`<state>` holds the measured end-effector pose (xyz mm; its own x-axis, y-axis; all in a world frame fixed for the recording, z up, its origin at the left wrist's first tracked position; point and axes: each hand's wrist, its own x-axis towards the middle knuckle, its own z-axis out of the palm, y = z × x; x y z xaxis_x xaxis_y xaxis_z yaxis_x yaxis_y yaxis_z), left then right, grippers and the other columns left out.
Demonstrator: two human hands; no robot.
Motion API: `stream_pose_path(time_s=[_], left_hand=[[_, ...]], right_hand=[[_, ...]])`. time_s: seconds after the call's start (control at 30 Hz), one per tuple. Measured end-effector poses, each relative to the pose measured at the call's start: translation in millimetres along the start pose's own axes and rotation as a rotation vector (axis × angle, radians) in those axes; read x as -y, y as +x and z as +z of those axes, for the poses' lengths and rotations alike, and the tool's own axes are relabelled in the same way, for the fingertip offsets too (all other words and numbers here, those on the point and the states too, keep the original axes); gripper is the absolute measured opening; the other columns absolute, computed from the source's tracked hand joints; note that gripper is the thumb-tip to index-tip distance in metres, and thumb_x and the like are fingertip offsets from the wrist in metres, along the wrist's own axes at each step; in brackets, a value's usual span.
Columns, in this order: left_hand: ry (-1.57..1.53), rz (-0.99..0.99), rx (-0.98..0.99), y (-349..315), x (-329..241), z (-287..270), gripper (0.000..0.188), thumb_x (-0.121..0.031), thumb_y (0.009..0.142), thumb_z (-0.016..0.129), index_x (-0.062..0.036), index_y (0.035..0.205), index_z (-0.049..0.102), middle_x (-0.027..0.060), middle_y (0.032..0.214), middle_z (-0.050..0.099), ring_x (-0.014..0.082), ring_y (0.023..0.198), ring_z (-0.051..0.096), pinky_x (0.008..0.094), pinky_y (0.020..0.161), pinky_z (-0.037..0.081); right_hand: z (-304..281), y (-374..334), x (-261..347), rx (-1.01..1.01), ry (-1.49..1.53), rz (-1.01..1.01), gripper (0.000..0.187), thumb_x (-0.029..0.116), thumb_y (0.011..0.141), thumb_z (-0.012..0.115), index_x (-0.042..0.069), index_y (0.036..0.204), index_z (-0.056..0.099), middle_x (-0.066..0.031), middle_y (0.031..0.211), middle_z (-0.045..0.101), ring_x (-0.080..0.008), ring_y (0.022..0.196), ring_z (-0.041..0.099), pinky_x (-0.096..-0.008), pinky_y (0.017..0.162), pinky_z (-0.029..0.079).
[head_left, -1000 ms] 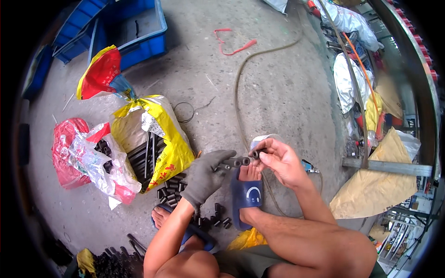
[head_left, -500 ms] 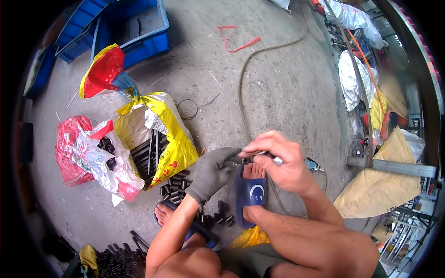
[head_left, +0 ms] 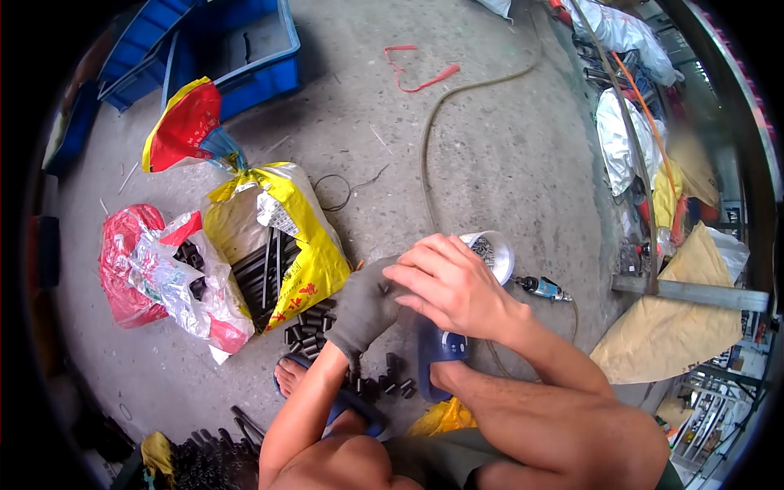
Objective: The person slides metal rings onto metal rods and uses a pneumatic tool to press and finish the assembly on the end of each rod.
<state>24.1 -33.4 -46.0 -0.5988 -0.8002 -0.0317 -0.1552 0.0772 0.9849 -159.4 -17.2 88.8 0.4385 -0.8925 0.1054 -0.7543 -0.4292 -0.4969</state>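
Observation:
My left hand [head_left: 367, 304], in a grey work glove, is closed, and what it holds is hidden behind my right hand. My bare right hand [head_left: 453, 286] reaches across to the left fingertips, its fingers bent and drawn together there; anything pinched in them is out of sight. Just beyond the right hand stands a white tub [head_left: 505, 260] with many small metal pieces in it. Short black tubes [head_left: 309, 333] lie loose on the floor below my left hand. To the left, a yellow bag [head_left: 314, 257] lies open with long black rods [head_left: 260, 273] inside.
A blue-handled air tool [head_left: 543, 287] with a hose lies right of the tub. Blue crates [head_left: 261, 77] stand at the far left. A red and white bag [head_left: 135, 278] holds dark parts. One hose [head_left: 426, 155] crosses the floor. Brown paper [head_left: 665, 339] lies near a metal bar [head_left: 694, 294].
My right hand has moved left and up over the left fingertips, covering the dark tube-ended piece seen there before. The white tub and more of the air tool now show.

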Motion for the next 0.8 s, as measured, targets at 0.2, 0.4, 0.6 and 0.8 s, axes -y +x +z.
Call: stream_pose_path(time_s=[0.2, 0.4, 0.6, 0.8], left_hand=[[0.087, 0.026, 0.091, 1, -4, -13, 0.037, -0.013, 0.085, 0.077, -0.003, 0.12, 0.07, 0.0226, 0.106, 0.074, 0.0387, 0.099, 0.074, 0.0425, 0.083, 0.058], [0.087, 0.079, 0.113, 6, 6, -16, 0.03, -0.013, 0.084, 0.075, -0.002, 0.111, 0.07, 0.0203, 0.099, 0.074, 0.0407, 0.093, 0.073, 0.0421, 0.077, 0.057], [0.078, 0.103, 0.061, 6, 0, -14, 0.022, -0.015, 0.083, 0.078, -0.0025, 0.1, 0.071, 0.0173, 0.095, 0.074, 0.034, 0.086, 0.074, 0.0407, 0.072, 0.057], [0.192, 0.114, -0.018, -7, 7, -9, 0.029, -0.015, 0.088, 0.076, -0.0016, 0.112, 0.067, 0.017, 0.115, 0.069, 0.0308, 0.104, 0.069, 0.0418, 0.083, 0.055]], right_hand=[[-1, 7, -2, -0.051, -0.014, -0.077, 0.038, 0.018, 0.08, 0.081, 0.008, 0.115, 0.072, -0.005, 0.109, 0.07, -0.0259, 0.105, 0.063, -0.0389, 0.085, 0.051], [-2, 12, 1, 0.104, -0.125, -0.123, 0.035, 0.015, 0.079, 0.074, 0.009, 0.113, 0.069, -0.0037, 0.104, 0.068, -0.0244, 0.104, 0.063, -0.0383, 0.087, 0.049], [15, 10, -2, 0.006, -0.033, -0.071, 0.033, 0.015, 0.079, 0.068, 0.008, 0.112, 0.067, -0.0046, 0.1, 0.065, -0.024, 0.103, 0.061, -0.0383, 0.087, 0.048], [39, 0, 4, -0.2, -0.209, -0.09, 0.028, 0.02, 0.084, 0.065, 0.007, 0.108, 0.067, -0.0078, 0.107, 0.06, -0.0259, 0.105, 0.059, -0.0393, 0.086, 0.049]])
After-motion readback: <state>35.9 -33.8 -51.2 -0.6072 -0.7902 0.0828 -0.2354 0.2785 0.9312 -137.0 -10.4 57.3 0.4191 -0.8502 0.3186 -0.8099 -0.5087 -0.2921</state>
